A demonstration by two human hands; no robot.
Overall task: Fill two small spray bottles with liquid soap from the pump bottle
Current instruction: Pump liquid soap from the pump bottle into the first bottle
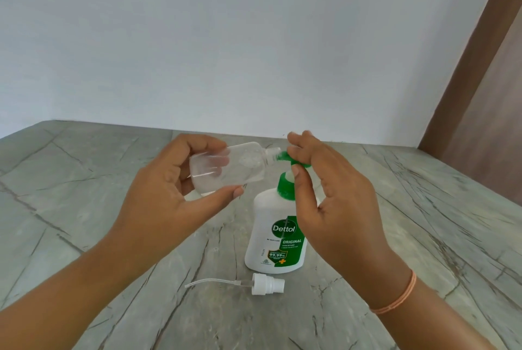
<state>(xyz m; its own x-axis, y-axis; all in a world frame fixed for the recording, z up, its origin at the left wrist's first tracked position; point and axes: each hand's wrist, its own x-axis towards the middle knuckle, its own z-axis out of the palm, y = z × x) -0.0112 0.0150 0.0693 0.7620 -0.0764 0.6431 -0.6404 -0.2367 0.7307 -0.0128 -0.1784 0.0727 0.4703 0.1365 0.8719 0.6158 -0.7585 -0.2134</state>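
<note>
The small clear bottle lies on its side in the left hand, lifted above the table, with its open neck pointing right and meeting the tip of the green pump head. The left hand grips it from behind: the thumb runs along the lower side, the curled fingers wrap over the top and show through the see-through plastic, and the palm faces the camera. The bottle is smooth and round-shouldered, with a little clear liquid and some bubbles inside. The right hand is at the pump head, its fingers bent over the top and blurred at the tips, its thumb tip just under the green spout, so the head sits pinched between them; the ring and little fingers hang loosely lower down. A thin orange band circles that wrist. The pump bottle stands upright on the table below both hands, white glossy plastic with a green collar and a green and white Dettol label. Just in front of it a white spray cap lies on its side, its thin clear tube stretching left. The table is grey stone with dark veins, matt in look, and both forearms reach in over it from the near edge
</note>
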